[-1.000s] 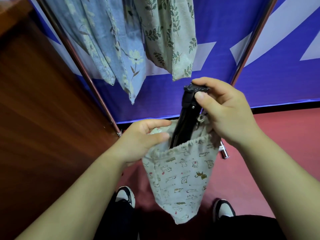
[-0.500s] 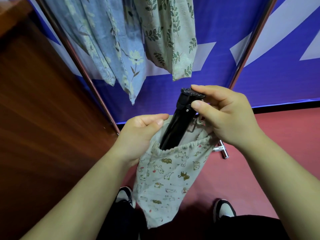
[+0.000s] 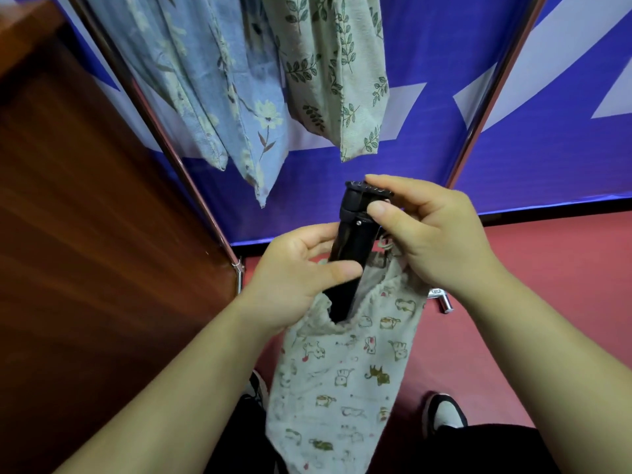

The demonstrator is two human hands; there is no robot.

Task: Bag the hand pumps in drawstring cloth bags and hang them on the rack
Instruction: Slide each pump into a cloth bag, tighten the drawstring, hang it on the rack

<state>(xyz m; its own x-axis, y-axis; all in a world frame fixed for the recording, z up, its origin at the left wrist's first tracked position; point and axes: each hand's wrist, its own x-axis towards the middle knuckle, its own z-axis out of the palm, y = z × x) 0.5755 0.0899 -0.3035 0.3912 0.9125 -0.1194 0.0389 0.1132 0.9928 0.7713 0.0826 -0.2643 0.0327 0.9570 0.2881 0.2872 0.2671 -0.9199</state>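
Both hands close on one black hand pump (image 3: 354, 241). The left hand (image 3: 294, 282) wraps its barrel, thumb across the front and fingers behind, and the right hand (image 3: 437, 244) pinches its head between forefinger and thumb. Beyond and above the hands stands the rack (image 3: 160, 131), its slanted metal poles framing a blue banner (image 3: 513, 172). Two cloth bags already hang from it, a blue floral bag (image 3: 219, 97) up past the left hand and a leaf-print bag (image 3: 335, 73) above the pump. Below the hands droops the animal-print drawstring bag (image 3: 345, 371), its gathered mouth just under the left thumb. The pump's lower end sits inside that mouth while its upper part stands out, tilted toward the right hand. A bit of drawstring (image 3: 386, 242) shows beneath the right palm. Which fingers carry the bag itself I cannot tell. The step in hand looks like the bagging, roughly half done. The next move calls for sliding the pump down until its head clears the mouth, then drawing the cord tight and hanging the bag on the rack.
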